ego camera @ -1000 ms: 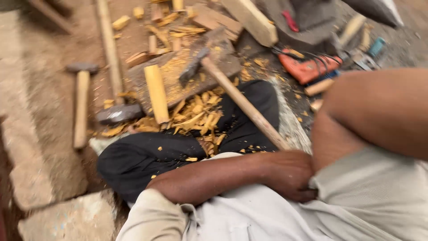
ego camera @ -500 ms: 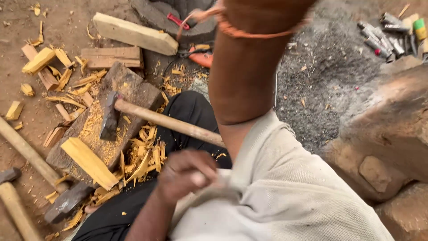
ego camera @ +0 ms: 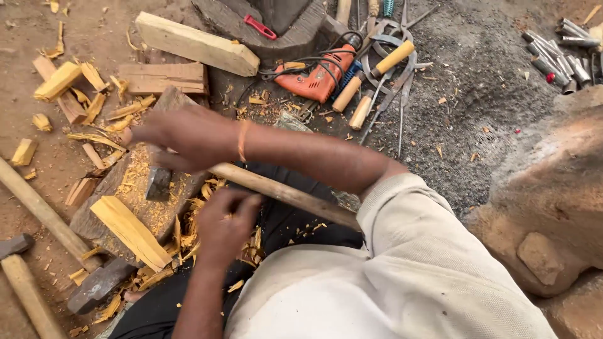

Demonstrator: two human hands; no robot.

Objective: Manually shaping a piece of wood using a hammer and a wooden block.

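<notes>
Down on the ground, a hammer (ego camera: 159,182) with a blunt grey iron head rests on a rough wooden block (ego camera: 135,194), its long round pale handle (ego camera: 282,193) slanting back across the lap. Which arm is which is hard to read; the right hand (ego camera: 179,138), with an orange band at the wrist, seems to be the one reaching over the block, fingers spread and loose, blurred, gripping nothing that shows. The left hand (ego camera: 223,226) sits just below the handle, fingers curled, near or touching it; whether it grips is unclear. A squared yellow stick (ego camera: 129,231), freshly cut and smooth, lies on the block's near end, with curly yellow shavings (ego camera: 188,232) strewn around. Farther off lie a pale plank (ego camera: 196,44), an orange drill (ego camera: 320,78), tongs (ego camera: 392,94) and wood-handled tools on gritty grey soil; a coarse brown rock (ego camera: 553,201) stands to the right.

Half a second ago the banded arm was raised close to the camera; it is now stretched low over the block, and the other hand has moved from the shirt to the handle
</notes>
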